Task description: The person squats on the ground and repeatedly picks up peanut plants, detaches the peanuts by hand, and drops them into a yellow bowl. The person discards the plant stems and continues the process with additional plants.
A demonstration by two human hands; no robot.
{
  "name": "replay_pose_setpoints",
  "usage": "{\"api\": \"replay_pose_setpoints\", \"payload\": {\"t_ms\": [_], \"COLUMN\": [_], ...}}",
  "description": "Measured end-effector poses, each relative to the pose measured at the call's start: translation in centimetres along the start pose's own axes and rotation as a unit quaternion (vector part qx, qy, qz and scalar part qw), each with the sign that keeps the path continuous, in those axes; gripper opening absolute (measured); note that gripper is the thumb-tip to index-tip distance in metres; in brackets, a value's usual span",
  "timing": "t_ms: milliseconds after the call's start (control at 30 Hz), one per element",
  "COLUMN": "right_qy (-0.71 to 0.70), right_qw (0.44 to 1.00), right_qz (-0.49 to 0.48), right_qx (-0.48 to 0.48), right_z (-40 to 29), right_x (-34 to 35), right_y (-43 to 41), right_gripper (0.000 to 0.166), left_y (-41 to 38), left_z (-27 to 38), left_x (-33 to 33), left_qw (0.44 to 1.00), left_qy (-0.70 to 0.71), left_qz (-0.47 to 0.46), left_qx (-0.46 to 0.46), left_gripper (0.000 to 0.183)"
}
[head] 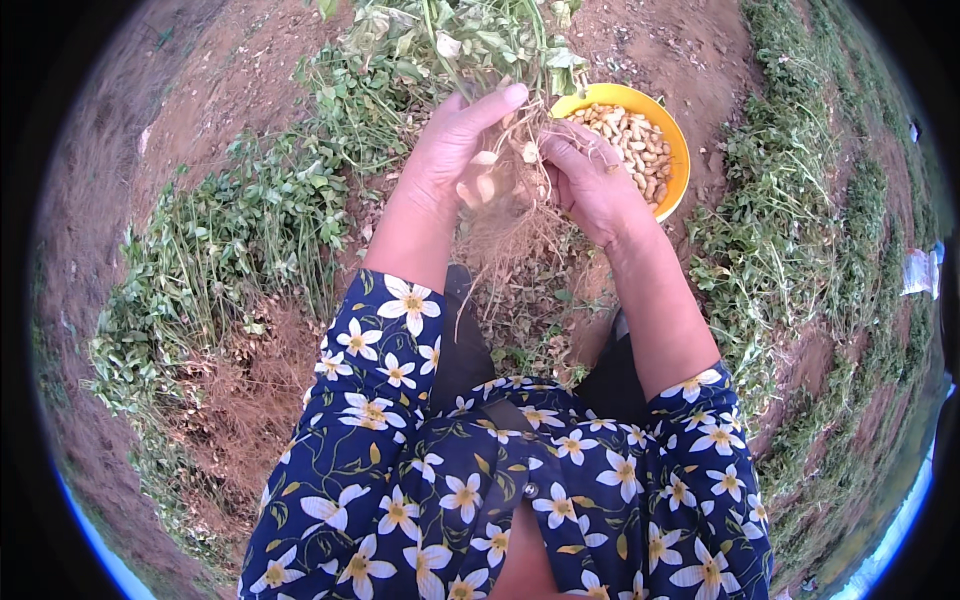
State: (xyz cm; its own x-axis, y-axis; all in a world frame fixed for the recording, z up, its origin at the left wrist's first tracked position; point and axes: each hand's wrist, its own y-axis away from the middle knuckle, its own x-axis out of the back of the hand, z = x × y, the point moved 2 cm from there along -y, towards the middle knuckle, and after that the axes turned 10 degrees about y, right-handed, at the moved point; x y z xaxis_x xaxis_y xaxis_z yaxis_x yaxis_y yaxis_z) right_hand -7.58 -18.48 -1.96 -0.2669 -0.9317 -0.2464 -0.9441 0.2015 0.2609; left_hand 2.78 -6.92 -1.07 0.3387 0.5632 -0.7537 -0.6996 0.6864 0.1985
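An uprooted peanut plant (536,97) hangs leafy end away from me, with its thin roots and a few pale pods between my hands. My left hand (457,139) is around the stems near the root end, its thumb lying across them. My right hand (589,176) has its fingers curled on roots and pods at the plant's right side; what lies inside the fingers is hidden. Just beyond my right wrist stands a yellow bucket (679,161) holding many peanut pods (637,146), partly covered by that hand.
Pulled peanut plants (247,225) lie heaped at the left, their brown roots (255,390) towards me. Green plants run in rows (780,225) at the right. Reddish soil (660,45) shows behind the bucket. A whitish plastic item (921,271) lies at the far right.
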Motion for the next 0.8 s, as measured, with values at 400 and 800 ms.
{"api": "replay_pose_setpoints", "payload": {"t_ms": [400,800], "right_qy": [0.110,0.576], "right_qw": [0.994,0.771], "right_qz": [0.012,0.096], "right_qx": [0.005,0.253], "right_z": [1.5,-0.4], "right_x": [2.0,-3.0], "right_y": [0.3,2.9], "right_gripper": [0.016,0.020], "left_y": [-0.7,-2.1], "left_z": [0.7,-1.5], "left_x": [1.4,1.8], "left_qw": [0.989,0.927], "left_qy": [-0.010,-0.137], "left_qz": [0.042,0.124], "left_qx": [-0.145,-0.327], "left_gripper": [0.040,0.058]}}
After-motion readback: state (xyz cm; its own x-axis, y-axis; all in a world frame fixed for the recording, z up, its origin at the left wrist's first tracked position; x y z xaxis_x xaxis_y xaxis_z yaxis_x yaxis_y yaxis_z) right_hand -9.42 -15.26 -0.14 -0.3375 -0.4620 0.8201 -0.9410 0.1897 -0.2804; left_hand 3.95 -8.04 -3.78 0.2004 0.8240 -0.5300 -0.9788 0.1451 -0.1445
